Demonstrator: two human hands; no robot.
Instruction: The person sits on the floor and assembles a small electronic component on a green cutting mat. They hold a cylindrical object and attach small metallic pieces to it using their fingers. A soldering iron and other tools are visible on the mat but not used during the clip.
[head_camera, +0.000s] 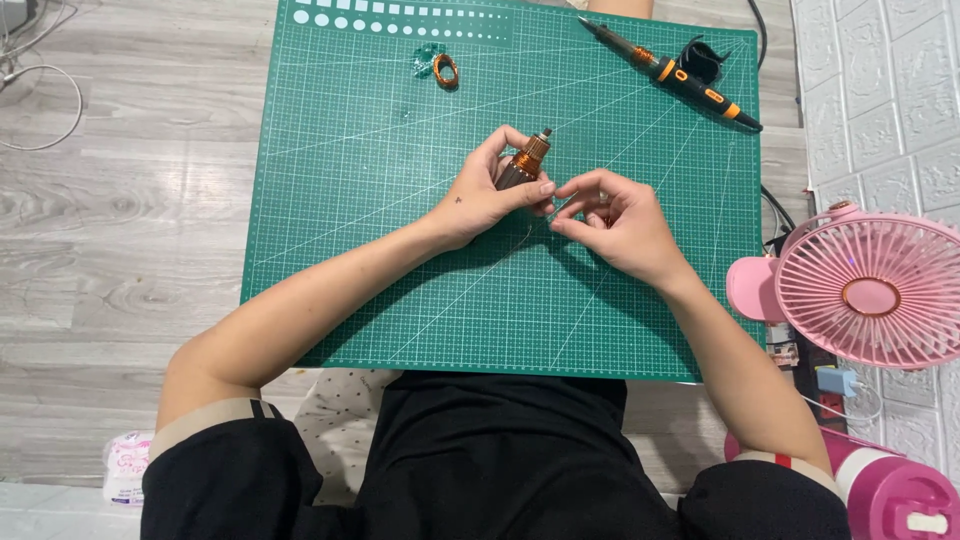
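Left hand: your left hand (487, 192) is closed around the copper-wound armature (524, 164), thumb across its front and fingers curled behind; the shaft tip points toward 1 o'clock; keep that wrap firm so the piece cannot roll.
Right hand: your right hand (612, 222) sits at 4 o'clock of the armature, fingertips pinched together just beside your left thumb; whatever they hold is too small to make out, perhaps a strand of fine wire; I judge a light pinch best, since thin wire kinks easily.
Armature: held above the middle of the green cutting mat (400, 250), not resting on it; work close over the mat so anything dropped lands there.
Loose coil: a small copper coil (446, 70) lies at 11 o'clock of your hands, well apart, beside a scrap of teal material; leave it clear of your wrists.
Soldering iron: the black and orange soldering iron (680, 74) lies at 1 o'clock near the mat's far corner; mind its tip and cable when you reach.
Fan: the pink fan (868, 290) stands at 3 o'clock off the mat; any airflow may disturb fine wire.
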